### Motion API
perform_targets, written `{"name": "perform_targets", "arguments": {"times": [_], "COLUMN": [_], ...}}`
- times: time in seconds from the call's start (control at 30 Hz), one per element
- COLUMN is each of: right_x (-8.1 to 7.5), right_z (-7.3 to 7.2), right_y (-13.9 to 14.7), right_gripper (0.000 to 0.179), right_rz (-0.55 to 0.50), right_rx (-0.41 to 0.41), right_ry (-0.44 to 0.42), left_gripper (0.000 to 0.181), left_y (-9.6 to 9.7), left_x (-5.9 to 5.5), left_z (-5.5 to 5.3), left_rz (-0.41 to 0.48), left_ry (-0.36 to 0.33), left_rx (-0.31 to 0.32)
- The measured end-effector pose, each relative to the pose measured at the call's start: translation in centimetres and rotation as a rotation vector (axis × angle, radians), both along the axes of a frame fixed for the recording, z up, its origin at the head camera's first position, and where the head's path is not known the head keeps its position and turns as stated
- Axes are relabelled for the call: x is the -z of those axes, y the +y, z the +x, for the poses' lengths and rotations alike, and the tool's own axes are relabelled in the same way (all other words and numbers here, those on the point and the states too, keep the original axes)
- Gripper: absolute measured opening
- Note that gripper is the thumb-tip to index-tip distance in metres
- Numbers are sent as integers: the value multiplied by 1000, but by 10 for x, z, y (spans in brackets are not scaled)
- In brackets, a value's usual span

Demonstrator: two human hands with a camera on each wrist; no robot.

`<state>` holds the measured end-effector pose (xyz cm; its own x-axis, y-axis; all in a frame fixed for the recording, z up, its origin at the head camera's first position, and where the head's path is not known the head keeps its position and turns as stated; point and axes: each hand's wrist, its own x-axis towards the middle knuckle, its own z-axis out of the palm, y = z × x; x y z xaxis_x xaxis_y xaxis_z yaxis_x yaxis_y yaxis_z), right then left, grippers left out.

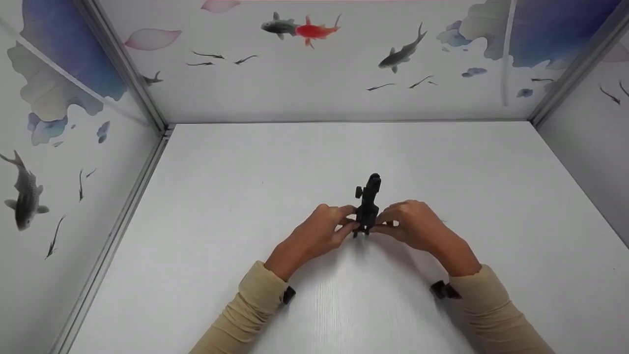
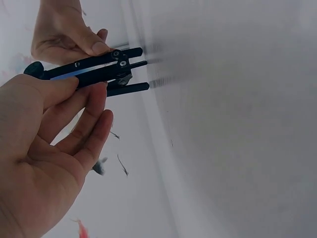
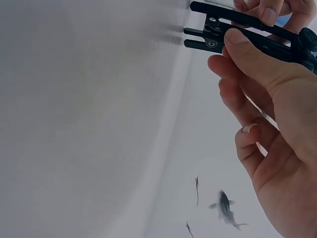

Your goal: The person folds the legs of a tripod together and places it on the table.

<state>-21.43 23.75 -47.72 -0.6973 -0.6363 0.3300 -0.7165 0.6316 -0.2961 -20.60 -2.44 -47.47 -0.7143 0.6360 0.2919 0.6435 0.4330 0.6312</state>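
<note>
A small black tripod stands upright at the middle of the table, its legs close together and pointing down. A round knob sticks out on its left side near the top. My left hand pinches a leg from the left between thumb and fingertips. From the other side, my right hand pinches the tripod with its thumb and index finger. In the left wrist view, small metal joints show between the legs near their feet. The leg tips in the right wrist view are right at the tabletop.
The white table stretches around both hands. Panels printed with fish and leaves enclose it, with a back wall and a left wall. Dark wrist cameras sit by the sleeve cuffs.
</note>
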Motion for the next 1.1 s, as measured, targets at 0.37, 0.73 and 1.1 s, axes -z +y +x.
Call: {"name": "perform_targets", "arguments": {"times": [0.37,0.73,1.1], "right_x": [-1,-4,1], "right_z": [1,2,9], "right_y": [1,-5,-17], "right_gripper": [10,10,8], "right_rz": [-9,-10,-35], "right_rx": [-27,-40,-50], "right_ry": [-80,-104,-80], "left_gripper": [23,19,25], "left_y": [3,-1,0], "left_x": [-2,2,6], "left_z": [0,-4,-2], "left_rz": [-12,16,14], "left_ry": [7,12,-23], "left_rx": [8,-33,-64]}}
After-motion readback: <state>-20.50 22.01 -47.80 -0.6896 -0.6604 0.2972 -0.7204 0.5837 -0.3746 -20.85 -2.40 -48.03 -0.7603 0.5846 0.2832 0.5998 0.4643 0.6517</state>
